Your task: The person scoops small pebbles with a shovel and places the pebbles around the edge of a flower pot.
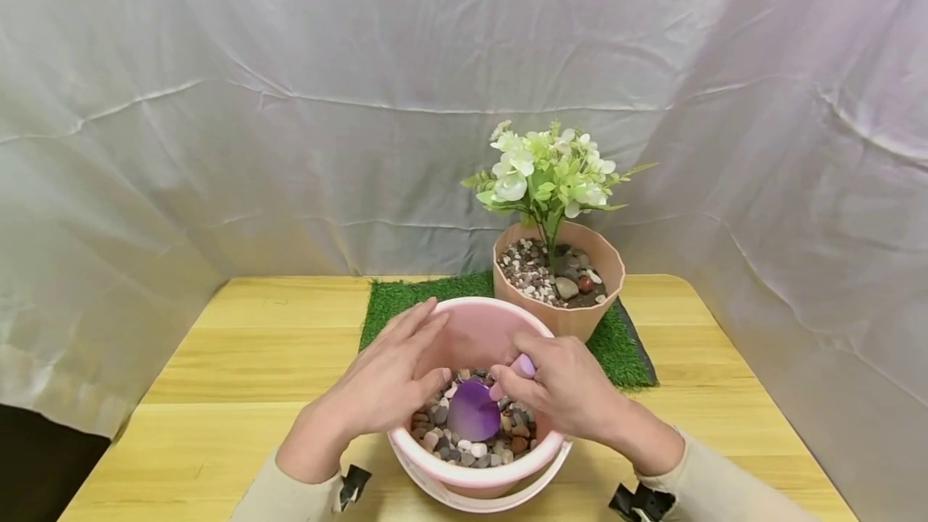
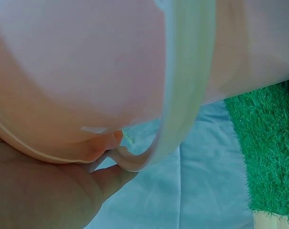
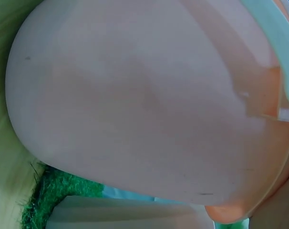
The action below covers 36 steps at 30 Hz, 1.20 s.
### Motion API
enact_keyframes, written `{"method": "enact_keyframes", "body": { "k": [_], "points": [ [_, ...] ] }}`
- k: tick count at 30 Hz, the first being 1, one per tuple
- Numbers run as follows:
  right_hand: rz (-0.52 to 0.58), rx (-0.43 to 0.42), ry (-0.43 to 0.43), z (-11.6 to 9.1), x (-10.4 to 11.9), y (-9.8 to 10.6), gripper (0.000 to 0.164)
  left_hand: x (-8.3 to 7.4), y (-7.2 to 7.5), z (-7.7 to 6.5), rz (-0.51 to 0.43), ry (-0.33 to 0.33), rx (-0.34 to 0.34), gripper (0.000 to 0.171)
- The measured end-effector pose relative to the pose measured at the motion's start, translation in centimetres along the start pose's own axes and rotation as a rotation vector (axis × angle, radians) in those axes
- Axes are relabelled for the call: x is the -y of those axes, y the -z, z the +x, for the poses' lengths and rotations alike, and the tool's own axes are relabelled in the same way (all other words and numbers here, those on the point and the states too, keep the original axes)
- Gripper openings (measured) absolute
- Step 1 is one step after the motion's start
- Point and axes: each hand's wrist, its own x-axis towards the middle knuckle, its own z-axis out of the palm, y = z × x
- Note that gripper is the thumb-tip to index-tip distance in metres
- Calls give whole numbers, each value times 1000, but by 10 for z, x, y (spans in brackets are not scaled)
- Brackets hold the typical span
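A pink bucket (image 1: pixel 478 474) with a white rim stands near the table's front and holds mixed pebbles (image 1: pixel 438 437). My left hand (image 1: pixel 387 369) holds its left rim, with the thumb inside and the other fingers laid over the edge. Above the right rim, my right hand (image 1: pixel 569 389) grips the lilac handle (image 1: pixel 524 366) of a small shovel, whose rounded purple blade (image 1: pixel 474 412) lies over the pebbles. The left wrist view shows the bucket's outer wall (image 2: pixel 97 62) and its pale carrying handle (image 2: pixel 190 67). In the right wrist view, the bucket wall (image 3: pixel 135 105) hides the shovel.
Behind and right of the bucket, a peach flowerpot (image 1: pixel 573 321) holds white flowers (image 1: pixel 551 171), soil and stones. It stands on artificial grass (image 1: pixel 627 357). The wooden table (image 1: pixel 239 393) extends to both sides. Silvery cloth (image 1: pixel 348 143) hangs around the back and sides.
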Motion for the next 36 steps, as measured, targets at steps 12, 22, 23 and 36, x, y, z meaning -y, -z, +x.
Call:
{"method": "enact_keyframes", "body": {
  "k": [12,22,23,36],
  "points": [
    [50,63,-249,10,10,4,30,1,0,0,3,2,4,75],
    [8,2,-218,5,10,-2,20,2,1,0,10,-7,1,76],
    [2,-27,-232,5,10,-2,21,2,1,0,10,-7,1,76],
    [18,67,-206,8,10,1,17,0,2,1,18,9,30,85]
  ]
}}
